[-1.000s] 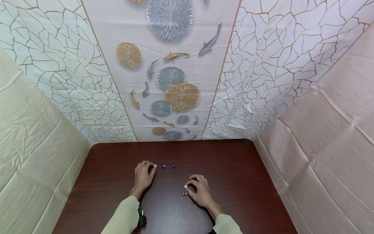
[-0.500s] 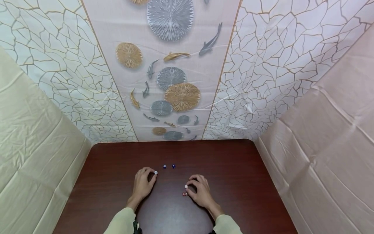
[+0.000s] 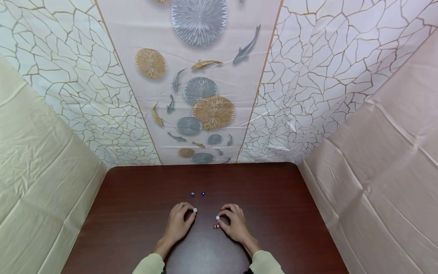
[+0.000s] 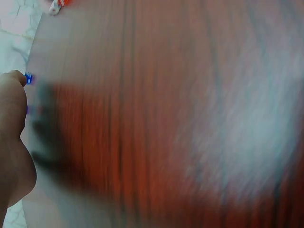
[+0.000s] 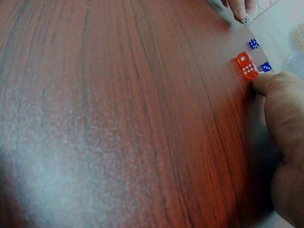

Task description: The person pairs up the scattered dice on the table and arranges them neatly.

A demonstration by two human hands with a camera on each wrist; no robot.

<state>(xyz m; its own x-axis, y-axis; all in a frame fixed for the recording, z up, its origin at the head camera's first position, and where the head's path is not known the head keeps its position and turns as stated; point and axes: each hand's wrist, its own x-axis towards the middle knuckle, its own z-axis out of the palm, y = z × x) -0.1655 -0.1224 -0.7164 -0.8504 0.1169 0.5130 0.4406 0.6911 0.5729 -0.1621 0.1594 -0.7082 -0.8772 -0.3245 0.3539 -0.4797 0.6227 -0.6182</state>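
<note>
Carry the white die (image 3: 195, 210) lightly in the left hand (image 3: 178, 221), pinched between thumb and fingertip, with only a small gap framed behind it. Steady the second white die (image 3: 217, 218) in the right hand (image 3: 234, 225), curved into a nearly closed ring, with a grip just at the tips of thumb and finger. Mind the red dice (image 3: 216, 226), side by side just next to the right thumb and probably easy to nudge. Avoid brushing the blue dice (image 3: 197, 194), set apart from each other beyond the left fingertips. Probably best to move slowly toward the right fingertips, turning the left wrist little.
</note>
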